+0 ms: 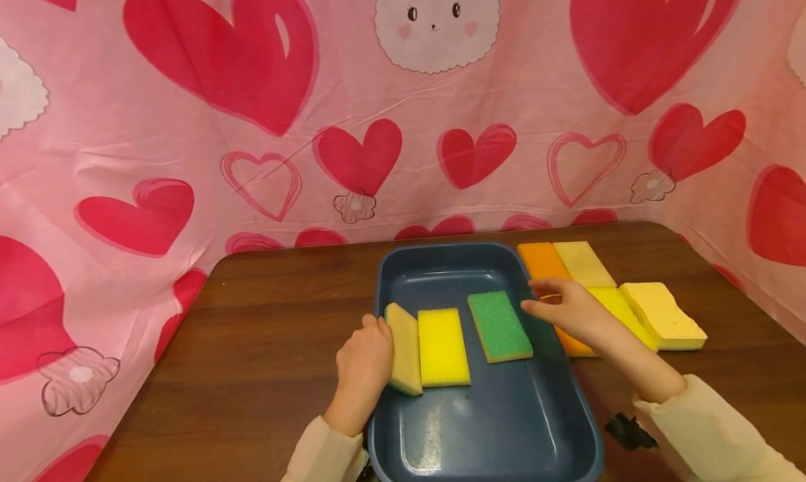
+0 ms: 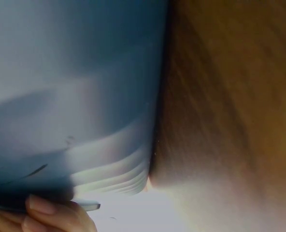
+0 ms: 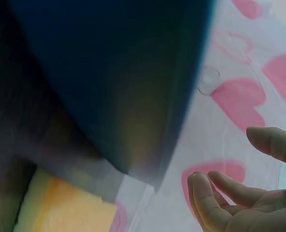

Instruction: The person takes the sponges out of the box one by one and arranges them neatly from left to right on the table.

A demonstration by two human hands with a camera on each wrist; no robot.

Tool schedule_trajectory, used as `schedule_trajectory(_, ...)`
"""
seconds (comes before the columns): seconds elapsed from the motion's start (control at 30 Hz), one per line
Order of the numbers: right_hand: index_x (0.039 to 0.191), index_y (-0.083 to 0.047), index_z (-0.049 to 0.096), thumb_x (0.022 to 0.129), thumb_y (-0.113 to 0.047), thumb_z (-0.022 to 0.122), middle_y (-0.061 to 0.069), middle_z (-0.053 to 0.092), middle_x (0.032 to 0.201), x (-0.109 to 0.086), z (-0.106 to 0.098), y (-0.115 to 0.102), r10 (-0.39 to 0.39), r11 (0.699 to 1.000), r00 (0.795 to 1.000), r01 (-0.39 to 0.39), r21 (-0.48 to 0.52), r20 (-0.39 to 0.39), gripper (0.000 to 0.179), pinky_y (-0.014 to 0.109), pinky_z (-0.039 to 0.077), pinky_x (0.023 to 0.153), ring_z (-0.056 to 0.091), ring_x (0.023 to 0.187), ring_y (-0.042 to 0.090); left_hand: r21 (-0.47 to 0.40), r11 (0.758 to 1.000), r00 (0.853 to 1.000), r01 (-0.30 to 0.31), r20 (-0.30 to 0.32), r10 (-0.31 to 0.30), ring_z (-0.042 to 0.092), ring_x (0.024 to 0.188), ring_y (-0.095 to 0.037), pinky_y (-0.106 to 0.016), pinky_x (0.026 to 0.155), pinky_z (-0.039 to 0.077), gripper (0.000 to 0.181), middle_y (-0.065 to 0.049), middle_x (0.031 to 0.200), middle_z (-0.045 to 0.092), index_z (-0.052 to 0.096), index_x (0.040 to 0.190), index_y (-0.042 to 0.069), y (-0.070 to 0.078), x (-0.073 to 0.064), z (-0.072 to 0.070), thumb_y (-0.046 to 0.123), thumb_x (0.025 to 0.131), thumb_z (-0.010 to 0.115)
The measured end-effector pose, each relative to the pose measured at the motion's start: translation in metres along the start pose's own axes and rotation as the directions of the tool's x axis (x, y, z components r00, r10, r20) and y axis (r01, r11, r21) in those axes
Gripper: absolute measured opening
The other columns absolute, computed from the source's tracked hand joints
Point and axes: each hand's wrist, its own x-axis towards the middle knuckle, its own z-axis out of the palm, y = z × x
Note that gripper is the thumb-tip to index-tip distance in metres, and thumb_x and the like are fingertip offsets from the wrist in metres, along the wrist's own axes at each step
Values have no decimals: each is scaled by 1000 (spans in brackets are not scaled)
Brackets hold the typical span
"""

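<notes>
My left hand (image 1: 365,356) grips the left rim of a blue tray (image 1: 441,434), right beside a leaning sponge. In the left wrist view, its curled fingers (image 2: 42,205) lap over the rim. The leaning pale-yellow sponge (image 1: 403,349) stands tilted at the left wall. Next to it a bright yellow sponge (image 1: 443,348) lies flat, and a sponge with its green scouring side up (image 1: 499,327) lies further right. My right hand (image 1: 569,308) hovers at the right rim, thumb and fingers (image 3: 203,193) loosely spread with nothing between them.
Right of the tray lie several sponges, including an orange one (image 1: 543,258), a pale one (image 1: 582,261) and a thick yellow one (image 1: 661,314). All rest on a brown wooden table (image 1: 283,314). A pink heart-print cloth (image 1: 403,104) hangs behind it.
</notes>
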Motion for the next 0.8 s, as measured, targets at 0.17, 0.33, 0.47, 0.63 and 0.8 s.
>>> schedule_trajectory(0.17, 135, 14, 40, 94, -24, 59, 36, 47, 133, 5, 13, -5, -8, 1000, 1000, 9, -7, 16, 59, 54, 46, 95, 49, 118, 49, -2, 1000, 1000, 4, 1, -4, 58, 51, -32, -44, 47, 46, 27, -18, 59, 57, 48, 78, 1, 0, 0, 0, 19, 98, 45)
schedule_trajectory(0.33, 133, 17, 40, 92, -22, 61, 37, 48, 131, 9, 23, -5, -15, 998, 999, 17, -53, 36, 60, 54, 46, 95, 51, 116, 49, -10, 1000, 1000, 3, -3, -3, 58, 51, -32, -45, 47, 46, 27, -19, 59, 58, 48, 78, 1, -1, 0, 0, 19, 98, 45)
schedule_trajectory(0.47, 132, 17, 40, 91, -22, 62, 37, 47, 132, 10, 30, -4, -3, 997, 999, 6, -79, 47, 61, 54, 45, 96, 51, 117, 49, -13, 1000, 1000, 5, 4, -5, 59, 52, -32, -45, 48, 46, 27, -19, 60, 58, 48, 79, 1, 0, 0, 0, 19, 98, 45)
schedule_trajectory(0.63, 133, 18, 40, 90, -23, 63, 38, 46, 133, 12, 36, -4, -5, 991, 998, 13, -135, 59, 64, 57, 44, 96, 48, 119, 51, -11, 1000, 1000, 5, 11, -5, 58, 52, -32, -45, 48, 47, 27, -19, 60, 58, 48, 79, 1, 0, 1, 0, 19, 99, 44)
schedule_trajectory(0.8, 131, 19, 42, 90, -23, 64, 38, 46, 134, 12, 40, -4, -27, 977, 998, 40, -210, 65, 63, 60, 40, 99, 45, 122, 52, -8, 1000, 1000, 5, 5, -5, 59, 52, -33, -45, 48, 47, 27, -19, 60, 59, 48, 79, 1, 0, 0, 0, 19, 99, 44)
